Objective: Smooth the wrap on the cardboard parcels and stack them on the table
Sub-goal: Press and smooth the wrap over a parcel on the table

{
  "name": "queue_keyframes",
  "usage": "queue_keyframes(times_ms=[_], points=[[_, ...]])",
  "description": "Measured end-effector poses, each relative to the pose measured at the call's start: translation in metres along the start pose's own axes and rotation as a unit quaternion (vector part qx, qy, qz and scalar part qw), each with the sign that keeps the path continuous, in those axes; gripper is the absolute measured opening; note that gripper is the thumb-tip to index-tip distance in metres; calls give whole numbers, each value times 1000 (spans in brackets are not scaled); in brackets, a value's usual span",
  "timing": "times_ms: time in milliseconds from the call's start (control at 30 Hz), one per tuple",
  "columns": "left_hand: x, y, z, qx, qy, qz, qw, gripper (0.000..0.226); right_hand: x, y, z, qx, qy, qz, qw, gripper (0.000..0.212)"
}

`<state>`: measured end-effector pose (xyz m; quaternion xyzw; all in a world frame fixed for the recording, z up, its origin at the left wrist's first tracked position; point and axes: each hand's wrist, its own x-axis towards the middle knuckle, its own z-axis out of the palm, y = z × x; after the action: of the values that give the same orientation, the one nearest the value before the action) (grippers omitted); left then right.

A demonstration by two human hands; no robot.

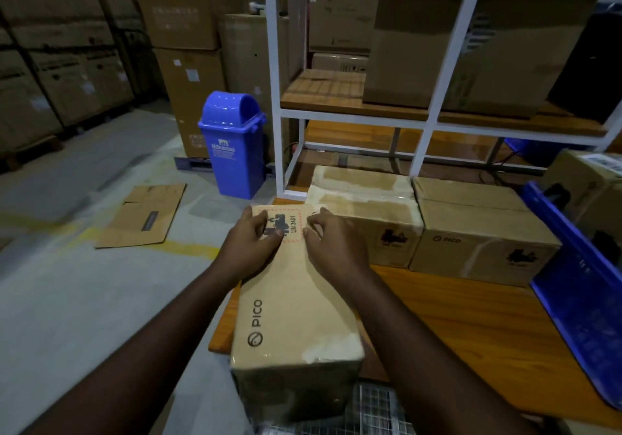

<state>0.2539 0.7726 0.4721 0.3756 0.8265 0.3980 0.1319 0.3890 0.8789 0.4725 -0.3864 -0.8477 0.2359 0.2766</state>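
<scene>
A warehouse stacked with cartons surrounds a wooden worktop (pixel 471 316). The wrapped parcel (pixel 296 306) lies on its near left corner. Both hands rest on its far end, left hand (pixel 250 244) and right hand (pixel 331 242), fingers loosely curled, grip holding nothing.

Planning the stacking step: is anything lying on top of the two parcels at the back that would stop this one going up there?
Nothing visible does. Both hands rest on the near parcel; the wrapped parcel and the plain one have bare tops.
</scene>
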Motion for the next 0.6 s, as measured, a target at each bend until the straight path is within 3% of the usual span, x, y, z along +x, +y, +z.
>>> queue_keyframes(times_ms=[100,200,400,600], points=[[10,-2,-3,36,-25,48,998,58,7,1,8,-72,-57,-30,995,45],[17,-7,1,124,-65,115,983,50,12,1,13,-202,-100,-131,965,51],[35,-10,3,188,-96,129,969,50,29,6,21,-198,-130,-138,962,50],[7,-13,-4,172,-111,173,963,52,26,4,13,-175,-123,-109,971,49]])
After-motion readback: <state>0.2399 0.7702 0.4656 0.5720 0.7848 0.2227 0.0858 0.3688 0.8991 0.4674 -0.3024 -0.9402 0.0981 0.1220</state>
